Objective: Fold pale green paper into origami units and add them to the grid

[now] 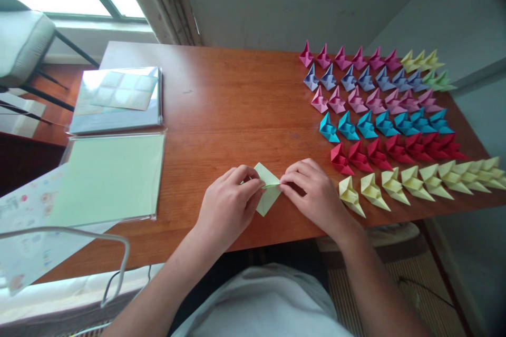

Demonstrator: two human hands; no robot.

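Note:
A small pale green sheet of origami paper [270, 201], folded into a diamond-like shape, is held just above the table near its front edge. My left hand [233, 200] pinches it from the left, thumb and forefinger meeting near its middle fold. At the right corner, the fingertips of my right hand [310, 189] are closed on the paper. Part of the folded piece is hidden behind the left fingers. Right of my right hand, a row of pale yellow folded paper pieces [392, 185] stands on the table.
Further rows hold red [359, 157], turquoise [367, 125], pink [357, 99], lilac [349, 78] and magenta [342, 58] folded pieces. At left lie a pack of light green paper [110, 176] and another pack [118, 118] on the wooden table [229, 100]. A pale cable [79, 230] loops at lower left.

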